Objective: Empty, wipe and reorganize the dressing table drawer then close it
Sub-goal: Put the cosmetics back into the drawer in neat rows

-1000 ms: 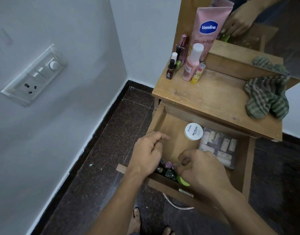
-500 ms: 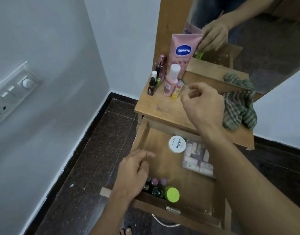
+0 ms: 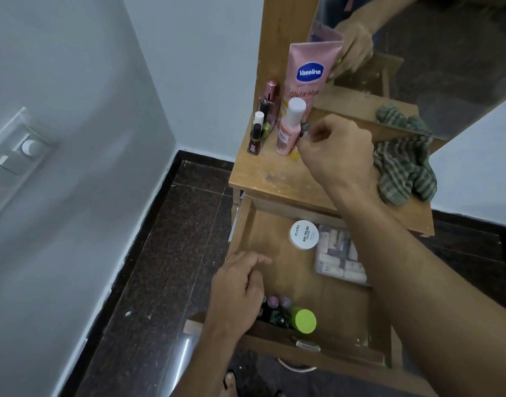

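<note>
Left hand point(image 3: 240, 285) is hovering inside the open drawer point(image 3: 244, 222), index out, other fingers loosely curled over small bottles point(image 3: 277, 302), gripping nothing. Hands well apart. Right hand point(image 3: 337, 150) is reaching over the tabletop point(image 3: 274, 179), fingers curled beside a yellow tube point(image 3: 295, 154); grip unclear.

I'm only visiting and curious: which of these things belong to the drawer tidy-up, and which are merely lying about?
Part of the job: open drawer, white jar, clear packet, small bottles at the drawer's front, Vaseline tube and pink bottle on the tabletop, striped cloth.

Just there: wall switch panel, mirror, dark floor.
</note>
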`<state>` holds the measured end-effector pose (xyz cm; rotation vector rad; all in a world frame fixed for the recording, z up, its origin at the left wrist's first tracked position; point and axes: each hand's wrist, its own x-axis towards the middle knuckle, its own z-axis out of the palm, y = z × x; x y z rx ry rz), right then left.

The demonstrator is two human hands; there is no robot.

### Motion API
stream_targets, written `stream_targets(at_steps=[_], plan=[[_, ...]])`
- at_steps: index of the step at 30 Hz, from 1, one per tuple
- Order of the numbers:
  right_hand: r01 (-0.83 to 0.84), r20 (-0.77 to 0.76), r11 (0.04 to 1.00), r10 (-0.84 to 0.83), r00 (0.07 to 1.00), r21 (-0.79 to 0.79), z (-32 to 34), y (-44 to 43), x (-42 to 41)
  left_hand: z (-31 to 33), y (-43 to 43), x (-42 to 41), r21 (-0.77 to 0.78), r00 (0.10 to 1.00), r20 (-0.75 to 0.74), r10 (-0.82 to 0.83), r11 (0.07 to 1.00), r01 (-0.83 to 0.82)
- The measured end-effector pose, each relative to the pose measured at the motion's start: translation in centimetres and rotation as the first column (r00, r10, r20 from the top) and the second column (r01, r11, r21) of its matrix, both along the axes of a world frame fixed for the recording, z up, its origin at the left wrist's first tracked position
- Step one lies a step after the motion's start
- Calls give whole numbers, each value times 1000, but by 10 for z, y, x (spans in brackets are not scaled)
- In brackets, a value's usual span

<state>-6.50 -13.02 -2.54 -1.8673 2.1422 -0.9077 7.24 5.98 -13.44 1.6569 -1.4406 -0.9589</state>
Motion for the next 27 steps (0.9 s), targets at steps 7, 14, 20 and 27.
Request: stream_targets(at_steps=[7, 14, 20, 27], plan=[[-111, 97, 994, 110, 989, 4, 14, 86, -37, 3, 0, 0, -12, 1000, -4, 4, 1000, -4], [-128, 128, 909, 84, 988, 396, -45, 174, -73, 6, -1, -2, 12, 999, 36, 21, 1000, -22], [-311, 168, 786, 262, 950, 535, -73, 181, -81, 6, 0, -2, 3, 999, 53, 13, 1000, -13], [-468, 157, 713, 459, 875, 523, -77, 170, -82, 5, 0, -2, 17, 997, 68, 29, 999, -30]])
